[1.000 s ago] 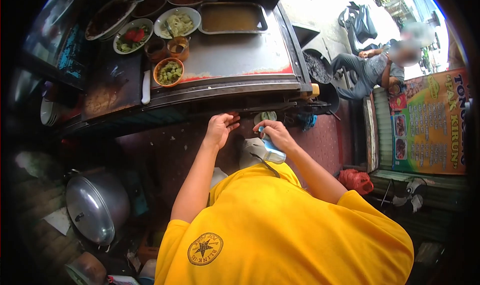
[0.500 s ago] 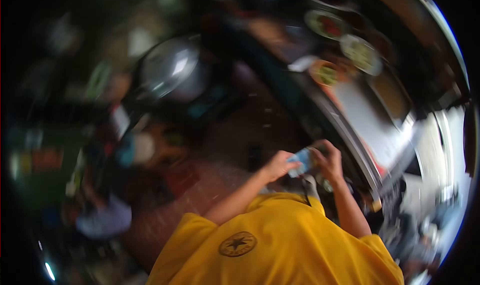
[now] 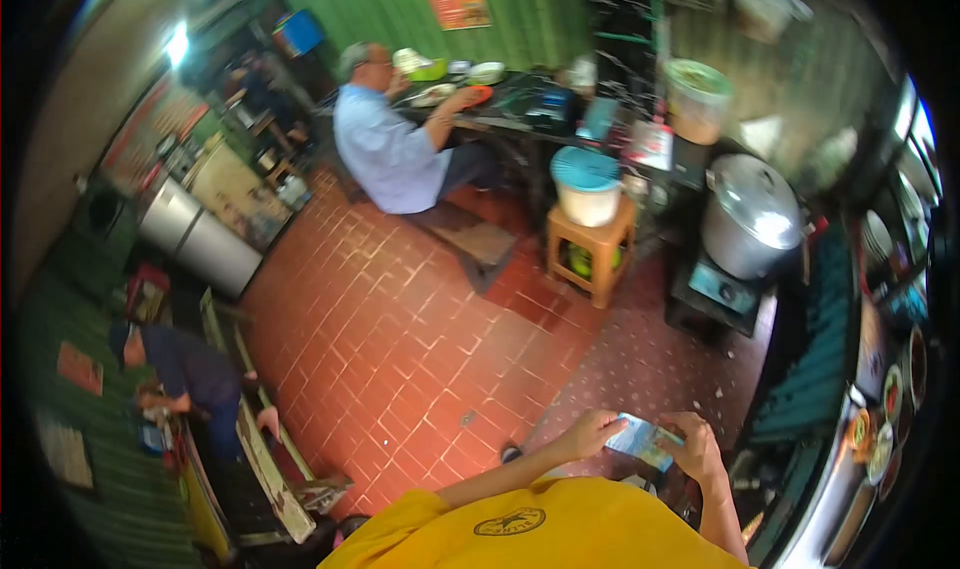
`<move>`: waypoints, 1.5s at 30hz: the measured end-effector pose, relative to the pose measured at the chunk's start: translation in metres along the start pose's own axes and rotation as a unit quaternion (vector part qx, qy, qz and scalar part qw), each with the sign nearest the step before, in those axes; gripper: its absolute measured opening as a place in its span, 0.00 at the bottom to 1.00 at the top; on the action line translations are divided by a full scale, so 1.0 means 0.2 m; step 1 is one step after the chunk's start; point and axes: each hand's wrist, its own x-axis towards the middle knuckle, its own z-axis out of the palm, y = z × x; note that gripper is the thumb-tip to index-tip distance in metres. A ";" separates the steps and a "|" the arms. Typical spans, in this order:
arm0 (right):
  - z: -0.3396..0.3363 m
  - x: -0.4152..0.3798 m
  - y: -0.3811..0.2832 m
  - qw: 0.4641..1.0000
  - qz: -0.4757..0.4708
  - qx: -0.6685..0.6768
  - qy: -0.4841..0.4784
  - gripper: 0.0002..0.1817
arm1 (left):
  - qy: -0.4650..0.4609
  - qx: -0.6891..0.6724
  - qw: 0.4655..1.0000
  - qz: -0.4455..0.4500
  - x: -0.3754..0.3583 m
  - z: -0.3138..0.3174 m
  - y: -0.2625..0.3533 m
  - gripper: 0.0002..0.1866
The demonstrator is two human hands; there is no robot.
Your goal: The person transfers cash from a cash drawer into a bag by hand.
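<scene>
In front of my yellow shirt (image 3: 520, 529), a bluish paper banknote (image 3: 637, 443) is stretched out between my two hands. My left hand (image 3: 592, 435) pinches its left end between thumb and fingers. At its other end, the fingers of my right hand (image 3: 697, 447) close on the edge and cover that corner. Below both hands lies the dark speckled floor (image 3: 600, 384).
A lidded steel pot (image 3: 750, 214) sits on a stove at right. Near it, a blue-lidded bucket (image 3: 587, 184) rests on an orange stool (image 3: 603, 259). One person (image 3: 390, 149) sits at a table; another (image 3: 190, 369) bends by a wooden bench (image 3: 255, 419). Food plates (image 3: 880, 454) line the right counter.
My view has swung from the counter toward the room, with the seated person and tiled floor now visible. The banknote stays in both hands and now shows wider and flatter.
</scene>
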 end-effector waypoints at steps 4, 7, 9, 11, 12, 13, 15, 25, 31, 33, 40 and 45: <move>0.51 0.35 -0.44 0.971 -0.004 0.000 -0.240 0.14 | 0.125 -0.197 0.972 -0.006 -0.39 -0.40 -0.09 0.18; 0.93 0.60 -0.70 0.956 -0.031 0.033 -0.289 0.13 | 0.214 -0.097 0.971 -0.049 -0.68 -0.86 -0.17 0.12; 1.14 0.77 -0.84 0.935 -0.050 -0.001 -0.351 0.13 | 0.301 -0.100 0.943 -0.097 -0.80 -1.10 -0.17 0.09; 1.29 0.96 -1.08 0.922 -0.035 0.075 -0.377 0.12 | 0.316 -0.296 0.900 -0.048 -0.89 -1.35 -0.19 0.06; 1.39 1.07 -1.11 0.917 -0.029 0.071 -0.391 0.12 | 0.321 -0.308 0.894 -0.056 -0.92 -1.46 -0.23 0.06; 1.50 1.19 -1.15 0.904 -0.065 0.075 -0.415 0.12 | 0.345 -0.315 0.883 -0.040 -0.94 -1.59 -0.26 0.06; 1.73 1.42 -1.27 0.882 -0.112 0.075 -0.452 0.12 | 0.392 -0.318 0.863 -0.028 -0.99 -1.83 -0.36 0.06; 2.97 2.61 -2.00 0.702 -0.240 0.085 -0.665 0.12 | 0.651 -0.245 0.708 -0.121 -1.30 -3.08 -0.70 0.10; 3.59 3.13 -2.45 0.674 -0.108 0.168 -0.711 0.11 | 0.732 -0.314 0.600 0.071 -1.20 -3.77 -0.82 0.24; 3.84 3.26 -2.53 0.671 -0.112 0.199 -0.705 0.09 | 0.726 -0.341 0.590 0.095 -1.16 -4.05 -0.91 0.26; 4.49 4.00 -2.94 0.777 -0.094 0.211 -0.586 0.07 | 0.575 -0.594 0.513 0.232 -1.11 -5.26 -1.13 0.28; 4.81 4.68 -3.25 0.807 -0.041 0.338 -0.482 0.07 | 0.471 -0.565 0.646 0.202 -0.95 -6.22 -1.28 0.26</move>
